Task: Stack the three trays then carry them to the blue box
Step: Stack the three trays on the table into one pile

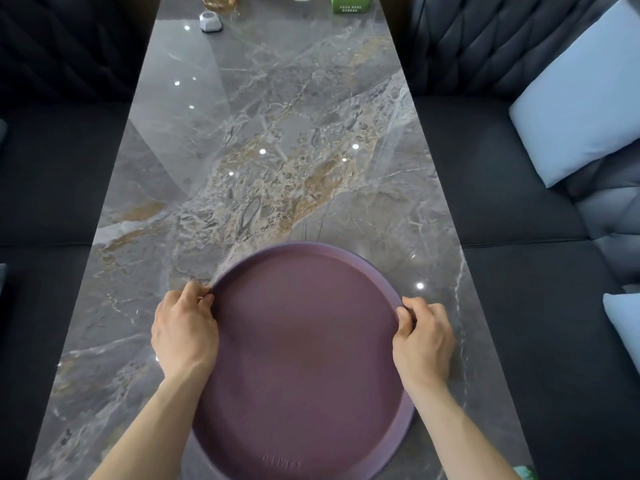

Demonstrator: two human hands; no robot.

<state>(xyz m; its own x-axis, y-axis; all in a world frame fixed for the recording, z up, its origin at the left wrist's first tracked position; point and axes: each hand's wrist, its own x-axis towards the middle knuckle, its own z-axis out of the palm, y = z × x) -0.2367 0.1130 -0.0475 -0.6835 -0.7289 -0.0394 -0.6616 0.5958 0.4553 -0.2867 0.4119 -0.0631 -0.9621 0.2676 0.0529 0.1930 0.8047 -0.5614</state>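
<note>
- One purple round tray shows on top, low in the middle of the frame, on the marble table; whether two more lie beneath it I cannot tell, though a second rim edge seems to peek out at its lower left.
- Both hands are closed on its rim at opposite sides: the left hand at the left edge, the right hand at the right edge.
- Each thumb hooks over the rim's top and the other fingers curl down beside or under it; the fingertips are hidden, so how far they reach below is unclear.
- Whether the tray is flat on the table or just raised cannot be told from this view.
- Judged from the two-handed hold, the step in hand is either seating the stack or starting the lift for the carry.
- No blue box is in the frame, so the next move calls for a level lift with even pull from both sides, then a turn away from the table to find it.
- Dark sofas flank the table left and right, with pale cushions at the right edge.
- Far off, at the top of the frame, stand a small white object and a green box, well apart from the tray.
</note>
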